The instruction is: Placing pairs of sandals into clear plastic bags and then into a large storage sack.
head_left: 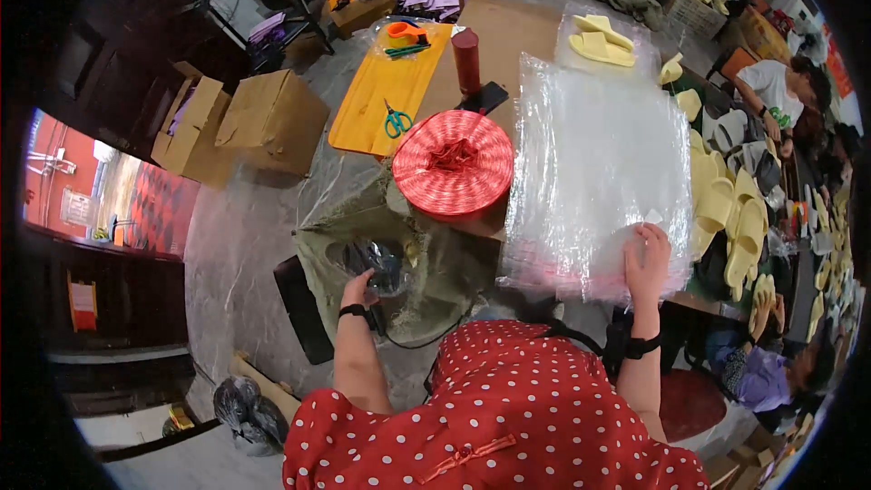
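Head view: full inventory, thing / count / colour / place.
plastic bag stack: one pile, clear, table centre-right
twine spool: one, red, left of the stack
scissors: one pair, green handles, on the yellow board
yellow board: one, table far-left
cylinder: one, dark red, upright behind the spool
slippers: many, pale yellow, right of the stack; more bagged at far end
cardboard boxes: two, brown, floor left
olive sack: one, holds a dark wrapped bundle, near the left hand
other people: two, right edge
left hand: on the wrapped bundle, black wristband
right hand: flat on the bag stack's near corner, black wristband
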`<state>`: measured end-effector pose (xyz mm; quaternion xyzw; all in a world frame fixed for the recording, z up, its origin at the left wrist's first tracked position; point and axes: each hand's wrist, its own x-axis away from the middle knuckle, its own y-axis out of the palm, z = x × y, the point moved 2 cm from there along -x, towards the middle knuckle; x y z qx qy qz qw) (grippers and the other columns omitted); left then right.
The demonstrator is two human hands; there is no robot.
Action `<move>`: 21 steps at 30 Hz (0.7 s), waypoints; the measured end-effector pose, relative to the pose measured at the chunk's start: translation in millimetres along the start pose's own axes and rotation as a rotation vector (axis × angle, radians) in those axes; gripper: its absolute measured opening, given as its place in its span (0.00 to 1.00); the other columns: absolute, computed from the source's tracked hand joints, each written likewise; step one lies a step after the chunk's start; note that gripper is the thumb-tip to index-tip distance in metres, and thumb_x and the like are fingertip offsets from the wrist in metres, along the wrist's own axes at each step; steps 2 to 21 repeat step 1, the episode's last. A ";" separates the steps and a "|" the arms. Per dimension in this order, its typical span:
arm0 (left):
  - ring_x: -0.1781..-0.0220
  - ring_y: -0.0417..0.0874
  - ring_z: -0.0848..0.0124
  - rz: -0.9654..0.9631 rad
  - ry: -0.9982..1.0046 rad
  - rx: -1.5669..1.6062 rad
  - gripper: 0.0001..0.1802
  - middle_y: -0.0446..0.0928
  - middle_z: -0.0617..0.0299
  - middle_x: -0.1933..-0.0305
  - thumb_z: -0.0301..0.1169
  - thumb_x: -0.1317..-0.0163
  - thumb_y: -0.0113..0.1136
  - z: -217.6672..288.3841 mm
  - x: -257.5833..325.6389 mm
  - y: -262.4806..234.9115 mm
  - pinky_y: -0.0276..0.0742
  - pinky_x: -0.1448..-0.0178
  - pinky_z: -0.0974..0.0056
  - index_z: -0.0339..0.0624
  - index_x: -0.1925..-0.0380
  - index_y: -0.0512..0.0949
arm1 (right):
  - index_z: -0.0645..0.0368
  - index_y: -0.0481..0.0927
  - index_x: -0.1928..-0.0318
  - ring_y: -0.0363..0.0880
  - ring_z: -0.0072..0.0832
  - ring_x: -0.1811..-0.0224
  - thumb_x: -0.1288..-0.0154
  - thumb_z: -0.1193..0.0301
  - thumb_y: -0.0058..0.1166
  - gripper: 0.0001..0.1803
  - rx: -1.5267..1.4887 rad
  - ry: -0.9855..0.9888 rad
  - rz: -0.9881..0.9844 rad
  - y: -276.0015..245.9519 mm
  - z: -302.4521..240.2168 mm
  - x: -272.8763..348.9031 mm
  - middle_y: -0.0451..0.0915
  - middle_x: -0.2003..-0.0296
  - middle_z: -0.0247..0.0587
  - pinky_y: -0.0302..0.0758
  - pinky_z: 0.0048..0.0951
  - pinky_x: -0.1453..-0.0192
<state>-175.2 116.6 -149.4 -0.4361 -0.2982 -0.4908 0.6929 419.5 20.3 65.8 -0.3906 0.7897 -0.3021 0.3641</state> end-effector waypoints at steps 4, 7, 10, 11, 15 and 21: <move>0.69 0.80 0.60 -0.014 0.001 -0.015 0.25 0.75 0.54 0.63 0.45 0.39 0.63 1.1 -4.7 4.3 0.81 0.65 0.57 0.45 0.45 0.79 | 0.61 0.78 0.51 0.68 0.46 0.41 0.42 0.71 0.60 0.17 -0.007 0.024 0.001 0.8 1.0 1.4 0.74 0.46 0.49 0.64 0.42 0.36; 0.69 0.80 0.60 -0.014 0.001 -0.015 0.25 0.75 0.54 0.63 0.45 0.39 0.63 1.1 -4.7 4.3 0.81 0.65 0.57 0.45 0.45 0.79 | 0.61 0.78 0.51 0.68 0.46 0.41 0.42 0.71 0.60 0.17 -0.007 0.024 0.001 0.8 1.0 1.4 0.74 0.46 0.49 0.64 0.42 0.36; 0.69 0.80 0.60 -0.014 0.001 -0.015 0.25 0.75 0.54 0.63 0.45 0.39 0.63 1.1 -4.7 4.3 0.81 0.65 0.57 0.45 0.45 0.79 | 0.61 0.78 0.51 0.68 0.46 0.41 0.42 0.71 0.60 0.17 -0.007 0.024 0.001 0.8 1.0 1.4 0.74 0.46 0.49 0.64 0.42 0.36; 0.69 0.80 0.60 -0.014 0.001 -0.015 0.25 0.75 0.54 0.63 0.45 0.39 0.63 1.1 -4.7 4.3 0.81 0.65 0.57 0.45 0.45 0.79 | 0.61 0.78 0.51 0.68 0.46 0.41 0.42 0.71 0.60 0.17 -0.007 0.024 0.001 0.8 1.0 1.4 0.74 0.46 0.49 0.64 0.42 0.36; 0.69 0.80 0.60 -0.014 0.001 -0.015 0.25 0.75 0.54 0.63 0.45 0.39 0.63 1.1 -4.7 4.3 0.81 0.65 0.57 0.45 0.45 0.79 | 0.61 0.78 0.51 0.68 0.46 0.41 0.42 0.71 0.60 0.17 -0.007 0.024 0.001 0.8 1.0 1.4 0.74 0.46 0.49 0.64 0.42 0.36; 0.69 0.80 0.60 -0.014 0.001 -0.015 0.25 0.75 0.54 0.63 0.45 0.39 0.63 1.1 -4.7 4.3 0.81 0.65 0.57 0.45 0.45 0.79 | 0.61 0.78 0.51 0.68 0.46 0.41 0.42 0.71 0.60 0.17 -0.007 0.024 0.001 0.8 1.0 1.4 0.74 0.46 0.49 0.64 0.42 0.36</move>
